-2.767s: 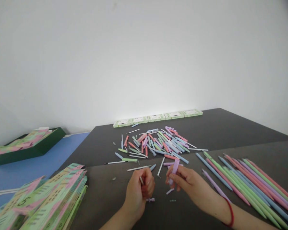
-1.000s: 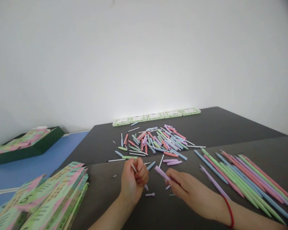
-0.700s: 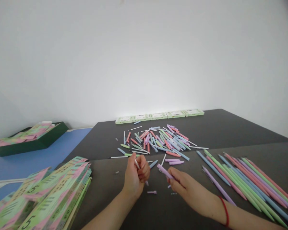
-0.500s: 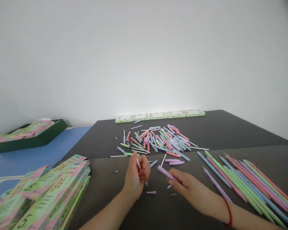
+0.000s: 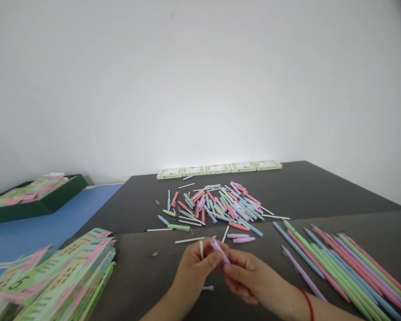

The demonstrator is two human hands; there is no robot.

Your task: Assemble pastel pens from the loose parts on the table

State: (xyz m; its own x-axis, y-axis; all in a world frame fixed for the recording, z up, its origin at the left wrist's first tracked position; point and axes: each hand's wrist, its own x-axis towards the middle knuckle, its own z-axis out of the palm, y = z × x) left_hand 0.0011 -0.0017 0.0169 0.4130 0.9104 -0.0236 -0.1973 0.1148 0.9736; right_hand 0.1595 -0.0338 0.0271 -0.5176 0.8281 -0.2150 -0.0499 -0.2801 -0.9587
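Note:
In front of me my two hands meet over the dark table. My right hand (image 5: 254, 276), with a red cord at its wrist, grips a purple pen barrel (image 5: 219, 251) that tilts up to the left. My left hand (image 5: 195, 269) is closed with a thin white pen refill (image 5: 201, 249) sticking up between its fingers. Its thumb lies against the purple barrel; the fingertips behind are hidden. Under the hands a small purple pen part (image 5: 208, 288) lies on the table. Just beyond, two purple barrel pieces (image 5: 242, 240) lie side by side, near a loose white refill (image 5: 188, 240).
A heap of pastel pen parts (image 5: 217, 205) covers the table's middle. Slim pens (image 5: 341, 263) lie in a row on the right. Flat boxes (image 5: 218, 169) line the back edge. Printed packets (image 5: 63, 276) are stacked at left, near a dark green box (image 5: 53, 201).
My hands have come together. The right hand brought the purple barrel leftward to the left hand, whose thumb now touches it. The view has tilted slightly upward.

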